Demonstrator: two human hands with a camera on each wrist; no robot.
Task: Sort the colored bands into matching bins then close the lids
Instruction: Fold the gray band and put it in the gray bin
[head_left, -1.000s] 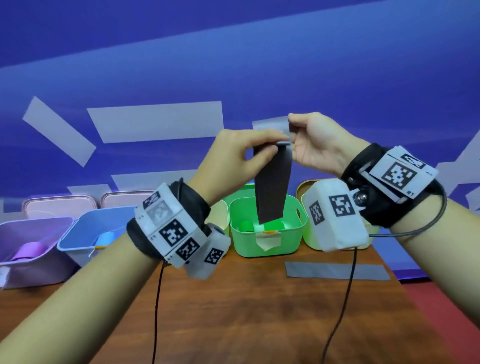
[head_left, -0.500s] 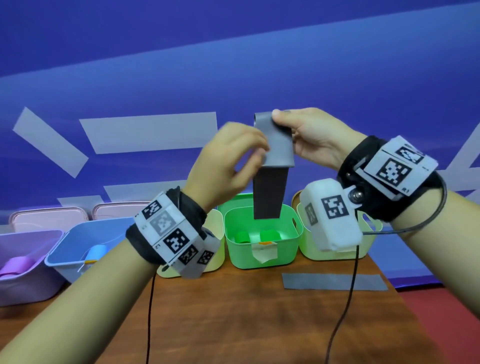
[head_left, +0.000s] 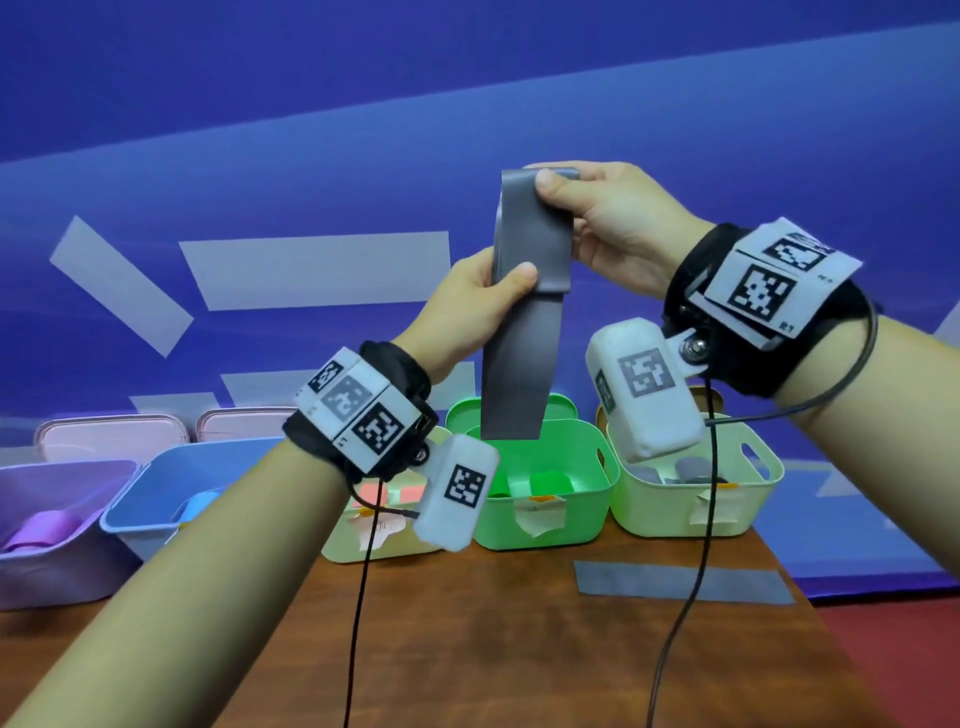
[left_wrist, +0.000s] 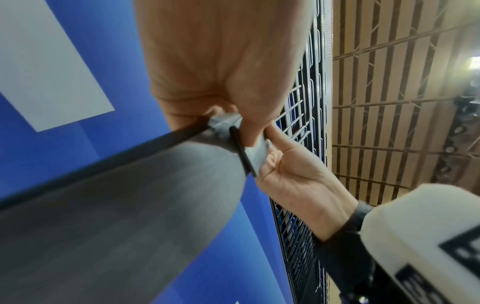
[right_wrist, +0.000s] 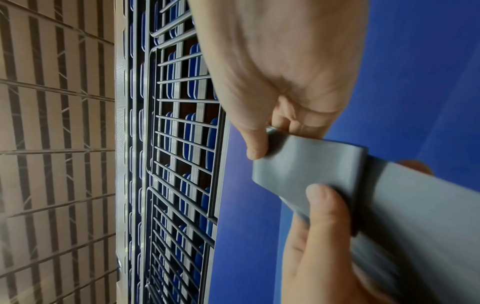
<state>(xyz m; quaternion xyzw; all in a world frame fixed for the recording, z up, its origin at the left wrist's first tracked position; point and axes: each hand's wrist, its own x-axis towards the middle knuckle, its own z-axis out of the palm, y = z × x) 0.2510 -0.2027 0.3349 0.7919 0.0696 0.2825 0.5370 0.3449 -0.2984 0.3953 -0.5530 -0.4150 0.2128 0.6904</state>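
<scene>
Overhead, right hand (head_left: 613, 228) pinching grey band (head_left: 524, 312) top, left hand (head_left: 467, 312) fingers clamped mid-fold, above green bin (head_left: 587, 499).

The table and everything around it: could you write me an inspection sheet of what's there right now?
Surface: brown wooden table, a grey tape strip stuck on it.
Job's things: grey band held up, its top folded over; lilac bin, blue bin, pale yellow bin, green bin and light green bin in a row, all open; lids stand behind.
Clutter: nothing seen.
Grippers: left hand pinches the band at its fold; right hand pinches its top.
Cables: black cables hang from both wrists.
Surroundings: blue backdrop with grey patches.
</scene>
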